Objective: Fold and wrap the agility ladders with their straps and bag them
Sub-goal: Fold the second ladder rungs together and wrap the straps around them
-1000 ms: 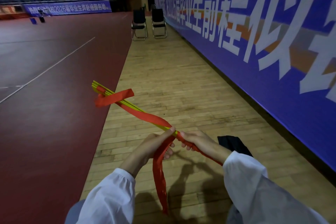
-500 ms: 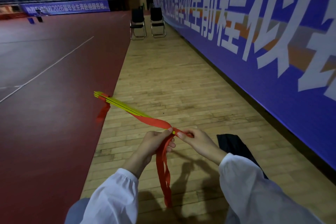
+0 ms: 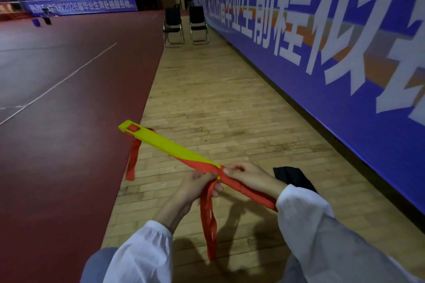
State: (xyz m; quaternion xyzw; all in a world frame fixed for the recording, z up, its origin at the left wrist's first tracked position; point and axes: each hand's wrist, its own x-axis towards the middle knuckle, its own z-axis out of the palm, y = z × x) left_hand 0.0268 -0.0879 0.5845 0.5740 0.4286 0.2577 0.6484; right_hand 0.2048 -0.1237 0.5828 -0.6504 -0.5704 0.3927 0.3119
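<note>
A stacked bundle of yellow ladder rungs (image 3: 174, 146) points away to the upper left, flat side up, held above the wooden floor. Red strap (image 3: 243, 187) is wound around its near half. My right hand (image 3: 249, 177) grips the wrapped near part of the bundle. My left hand (image 3: 195, 187) pinches the red strap just below the bundle, and a loose doubled length (image 3: 210, 225) hangs down from it. Another red strap end (image 3: 133, 159) dangles from the far tip. A black bag (image 3: 294, 178) lies on the floor behind my right wrist.
A blue banner wall (image 3: 322, 53) runs along the right. Two black folding chairs (image 3: 185, 26) stand far ahead on the wooden strip (image 3: 218, 99). Dark red court floor (image 3: 69, 99) spreads to the left.
The bundle has turned so its flat yellow face shows. More red strap now covers the near half under my right hand. The far strap end has dropped and hangs down.
</note>
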